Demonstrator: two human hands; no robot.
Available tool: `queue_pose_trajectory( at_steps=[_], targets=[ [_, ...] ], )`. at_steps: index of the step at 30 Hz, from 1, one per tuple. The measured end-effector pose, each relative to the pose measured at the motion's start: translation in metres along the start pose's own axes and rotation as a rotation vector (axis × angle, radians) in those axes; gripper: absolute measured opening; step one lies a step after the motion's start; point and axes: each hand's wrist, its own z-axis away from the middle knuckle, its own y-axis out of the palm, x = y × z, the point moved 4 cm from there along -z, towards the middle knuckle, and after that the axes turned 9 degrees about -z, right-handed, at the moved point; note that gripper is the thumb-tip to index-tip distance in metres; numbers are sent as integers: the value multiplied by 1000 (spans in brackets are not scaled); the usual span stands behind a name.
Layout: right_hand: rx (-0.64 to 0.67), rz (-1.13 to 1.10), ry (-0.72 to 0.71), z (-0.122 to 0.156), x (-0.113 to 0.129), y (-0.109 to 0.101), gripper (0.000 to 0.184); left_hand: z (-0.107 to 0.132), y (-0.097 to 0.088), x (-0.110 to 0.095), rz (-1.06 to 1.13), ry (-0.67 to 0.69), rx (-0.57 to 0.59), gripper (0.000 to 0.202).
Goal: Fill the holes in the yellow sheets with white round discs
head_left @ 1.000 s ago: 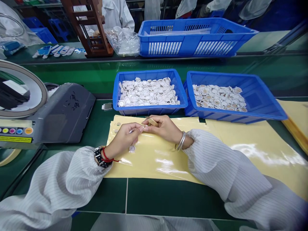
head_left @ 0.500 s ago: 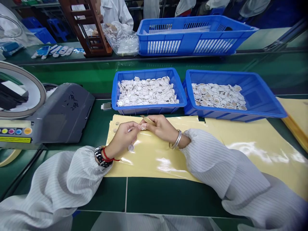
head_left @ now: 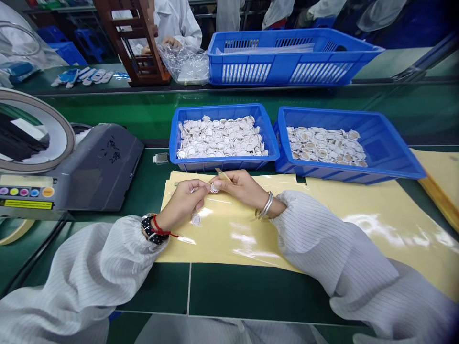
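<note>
The green-topped table (head_left: pixel 251 291) is covered along its middle by glossy yellow sheets (head_left: pixel 229 243), which are stopped short of its near edge. Toward the table's left edge, a dark grey plastic machine with coloured round buttons (head_left: pixel 96 177) is placed. Along the far edge, two trays are set side by side: the longer blue plastic tray (head_left: pixel 340 173) to the right, partly filled, and the shorter blue plastic tray (head_left: pixel 222 165) to the left, more evenly filled with small white discs.

Above the far-left part of the sheets, the two hands are brought together. By the right hand (head_left: pixel 247 191), a narrow tan strip (head_left: pixel 223 176) is kept tucked among the fingers, while a small round white disc with a ringed face (head_left: pixel 214 188) is pinched between thumb and fingertip. The thumb and forefinger of the left hand (head_left: pixel 182 203) are closed and appear to grip the disc's left rim, though the exact contact is hidden. A loose white disc (head_left: pixel 195 220) is left lying on the sheets, just on the near side of the left hand.

For good work, the disc should probably be held lightly by its rim, so that it is neither bent nor smudged; the strip's tip should be kept clear of the fingertips, and the loose disc should not be brushed by the left wrist.
</note>
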Motion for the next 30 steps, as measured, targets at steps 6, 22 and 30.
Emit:
queue_pose_trajectory(
  at_steps=[6,22,30],
  targets=[
    [-48,-10,27,-1,-1,-2,20,3,2,-3,-28,42,-17,19],
    [-169,73,-117,1,0,-4,25,1,1,-3,-10,0,-18,19],
    [-344,-30,-177,3,-11,0,29,0,0,3,56,19,-66,20]
  ],
)
